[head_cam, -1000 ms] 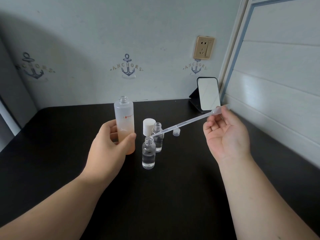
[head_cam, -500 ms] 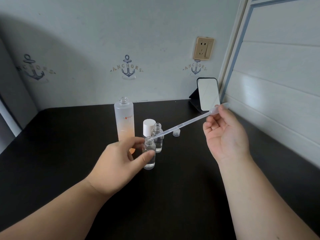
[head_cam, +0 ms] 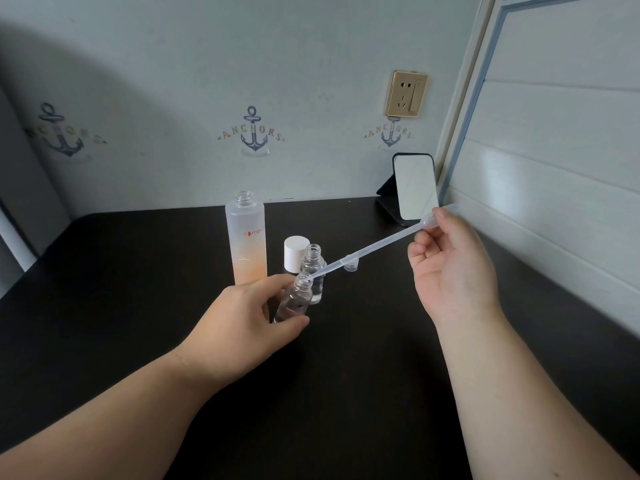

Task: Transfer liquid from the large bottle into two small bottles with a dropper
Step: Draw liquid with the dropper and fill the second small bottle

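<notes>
Left hand (head_cam: 242, 320): grasping near small bottle (head_cam: 294, 301), tilted to meet tip. Right hand (head_cam: 450, 268): pinching dropper (head_cam: 374, 245) bulb, angled down into its mouth. Large bottle (head_cam: 246, 242): uncapped on bench (head_cam: 121, 289).

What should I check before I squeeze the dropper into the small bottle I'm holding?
1. Dropper tip at the mouth of the held small bottle: ok.
2. Left hand grips that bottle: ok.
3. Bottle upright: not ok, tilted.
4. Right hand pinches the bulb end: ok.
5. Liquid loaded in dropper: cannot tell.
6. Large bottle standing clear: ok.
</notes>
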